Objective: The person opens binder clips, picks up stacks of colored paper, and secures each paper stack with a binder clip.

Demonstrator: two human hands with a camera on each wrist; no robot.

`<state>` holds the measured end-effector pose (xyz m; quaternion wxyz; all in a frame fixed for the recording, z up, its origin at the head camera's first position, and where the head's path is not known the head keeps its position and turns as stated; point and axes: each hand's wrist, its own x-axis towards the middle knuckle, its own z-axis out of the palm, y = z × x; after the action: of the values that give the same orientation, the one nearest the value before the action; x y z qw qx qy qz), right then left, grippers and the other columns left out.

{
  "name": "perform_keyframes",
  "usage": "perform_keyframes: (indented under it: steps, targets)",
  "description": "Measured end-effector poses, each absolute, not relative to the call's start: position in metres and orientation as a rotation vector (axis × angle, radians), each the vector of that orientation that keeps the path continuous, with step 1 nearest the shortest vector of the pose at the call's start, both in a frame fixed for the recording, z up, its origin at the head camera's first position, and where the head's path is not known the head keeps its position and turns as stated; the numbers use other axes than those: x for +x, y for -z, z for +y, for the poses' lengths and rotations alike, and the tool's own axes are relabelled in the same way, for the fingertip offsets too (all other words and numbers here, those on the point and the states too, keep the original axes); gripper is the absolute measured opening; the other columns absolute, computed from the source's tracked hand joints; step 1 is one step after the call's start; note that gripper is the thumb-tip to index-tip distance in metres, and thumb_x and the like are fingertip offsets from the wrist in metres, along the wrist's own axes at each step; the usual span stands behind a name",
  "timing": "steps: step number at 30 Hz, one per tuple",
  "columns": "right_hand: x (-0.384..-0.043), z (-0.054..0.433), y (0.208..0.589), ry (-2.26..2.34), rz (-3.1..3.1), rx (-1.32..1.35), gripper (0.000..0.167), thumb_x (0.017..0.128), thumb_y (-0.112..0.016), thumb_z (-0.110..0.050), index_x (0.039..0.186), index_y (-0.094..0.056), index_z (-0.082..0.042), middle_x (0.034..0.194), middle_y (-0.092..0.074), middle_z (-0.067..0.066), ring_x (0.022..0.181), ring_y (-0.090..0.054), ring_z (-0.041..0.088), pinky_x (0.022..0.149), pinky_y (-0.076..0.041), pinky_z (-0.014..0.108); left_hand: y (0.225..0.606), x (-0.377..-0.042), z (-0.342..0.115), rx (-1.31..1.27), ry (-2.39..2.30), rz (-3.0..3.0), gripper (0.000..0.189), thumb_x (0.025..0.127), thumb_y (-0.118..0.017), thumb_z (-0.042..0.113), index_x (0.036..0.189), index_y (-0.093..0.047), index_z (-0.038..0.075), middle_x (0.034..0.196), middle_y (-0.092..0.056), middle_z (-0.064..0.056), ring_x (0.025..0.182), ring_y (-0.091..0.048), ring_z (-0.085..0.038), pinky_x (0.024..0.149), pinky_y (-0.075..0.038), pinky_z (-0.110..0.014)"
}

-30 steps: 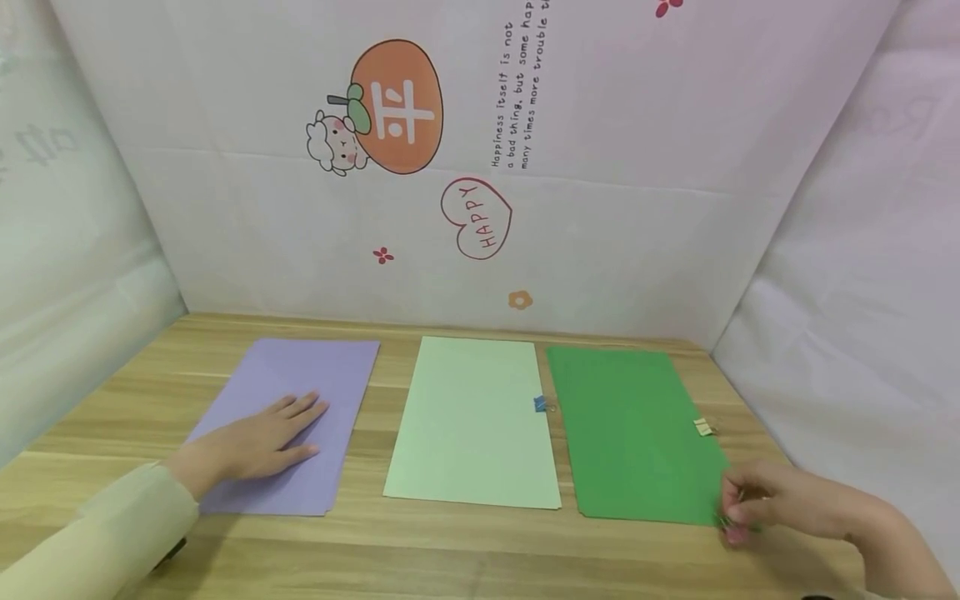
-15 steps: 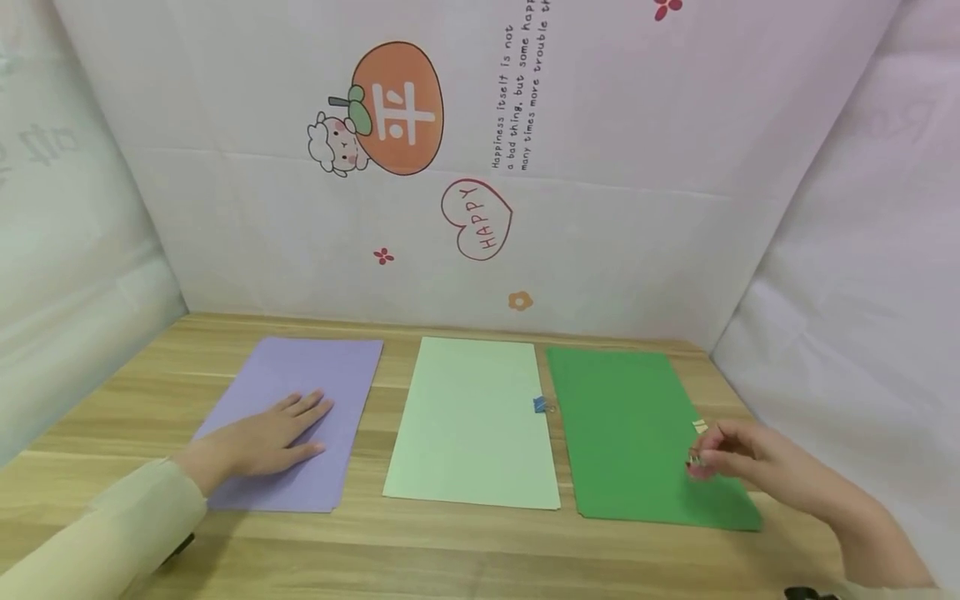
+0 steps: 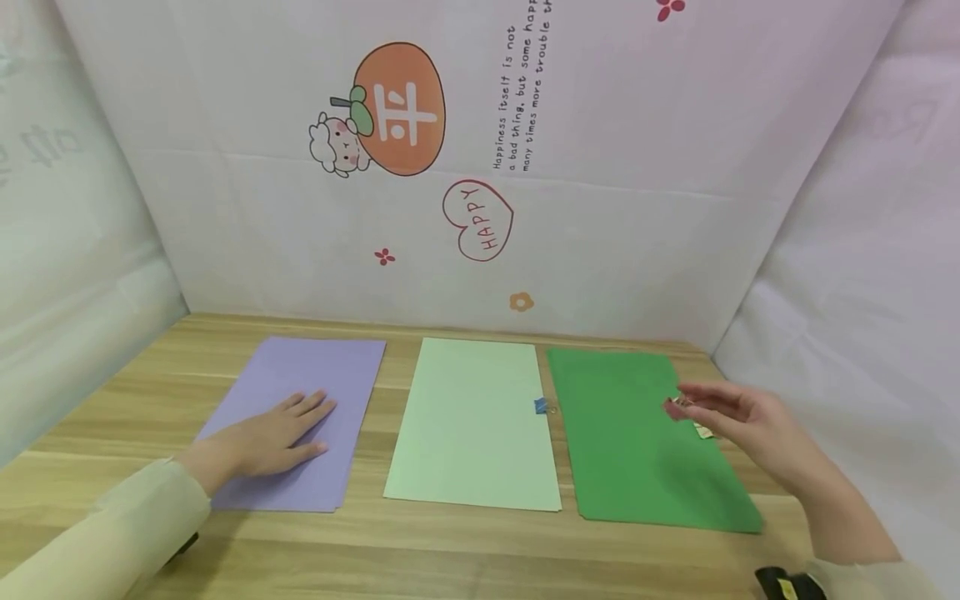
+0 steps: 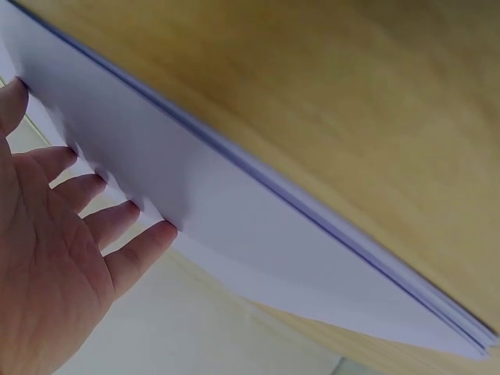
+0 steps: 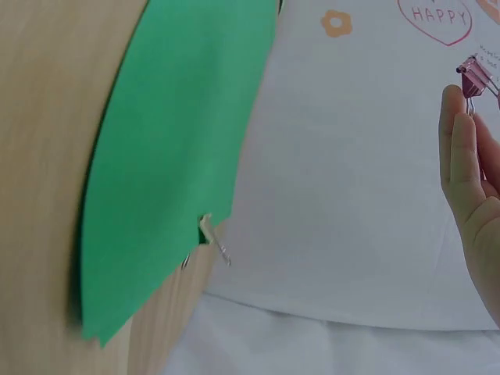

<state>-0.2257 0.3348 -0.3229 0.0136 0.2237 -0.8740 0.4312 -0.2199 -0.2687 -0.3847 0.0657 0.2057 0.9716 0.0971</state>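
Observation:
My left hand (image 3: 273, 440) lies with spread, straight fingers on a stack of purple paper (image 3: 322, 371); in the left wrist view its fingertips touch the top sheet near the edge. Between the fingertips of my right hand (image 3: 757, 421) is a pink binder clip (image 5: 474, 76), pinched by its wire handles and raised over the green paper stack (image 3: 630, 450). A pale yellow binder clip (image 3: 703, 431) grips that stack's right edge, partly covered by the right hand in the head view. A blue binder clip (image 3: 541, 406) sits on the right edge of the light green paper (image 3: 472, 425) in the middle.
The three stacks lie side by side on a wooden table (image 3: 450, 550). A white printed cloth (image 3: 615, 250) rises behind the table's far edge, and white cloth (image 3: 862, 333) also hangs at both sides.
My right hand has carried the pink binder clip from the green stack's near right corner up and leftward over the stack. The purple paper and my left hand have shifted slightly right.

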Motion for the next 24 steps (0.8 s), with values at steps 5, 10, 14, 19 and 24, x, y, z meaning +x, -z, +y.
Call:
perform_keyframes:
  steps: [5,10,14,19,24]
  targets:
    - [-0.228,0.321,0.318,-1.429,-2.678,0.718,0.033,0.102,-0.055,-0.011,0.133,-0.054,0.000,0.117,-0.073,-0.007,0.108,-0.067,0.000,0.081,-0.054,0.017,0.384,-0.220,-0.267,0.627,-0.292,2.926,0.074,0.100,-0.050,0.050,0.152,-0.035,0.001,0.158,-0.027,-0.029,0.142,-0.022,-0.058,0.112,-0.026,-0.069]
    - [-0.232,0.306,0.314,-1.583,-2.562,0.752,0.031,0.100,-0.057,-0.007,0.129,-0.053,0.005,0.116,-0.072,-0.005,0.108,-0.068,0.003,0.087,-0.054,0.016,0.384,-0.221,-0.266,0.622,-0.297,2.923,0.074,0.100,-0.051,0.050,0.153,-0.034,0.001,0.159,-0.026,-0.028,0.142,-0.021,-0.058,0.112,-0.026,-0.069]
    - [-0.236,0.294,0.309,-1.739,-2.409,0.743,0.030,0.099,-0.059,-0.004,0.127,-0.053,0.006,0.114,-0.072,-0.003,0.106,-0.069,0.006,0.091,-0.052,0.014,0.384,-0.223,-0.265,0.627,-0.295,2.922,0.074,0.100,-0.050,0.050,0.153,-0.034,0.001,0.159,-0.026,-0.028,0.142,-0.021,-0.058,0.112,-0.026,-0.070]
    - [-0.239,0.277,0.298,-1.844,-2.283,0.734,0.030,0.098,-0.060,-0.004,0.127,-0.055,0.004,0.112,-0.072,-0.002,0.105,-0.069,0.007,0.093,-0.052,0.015,0.385,-0.224,-0.263,0.648,-0.299,2.928,0.073,0.100,-0.051,0.049,0.152,-0.035,0.001,0.158,-0.027,-0.029,0.142,-0.023,-0.059,0.111,-0.027,-0.070]
    - [-0.239,0.260,0.286,-1.926,-2.129,0.800,0.027,0.097,-0.059,0.001,0.124,-0.058,0.001,0.110,-0.073,-0.001,0.104,-0.070,0.009,0.092,-0.053,0.017,0.386,-0.225,-0.263,0.650,-0.322,2.926,0.073,0.100,-0.051,0.049,0.152,-0.035,0.000,0.158,-0.027,-0.029,0.142,-0.021,-0.059,0.111,-0.026,-0.070]
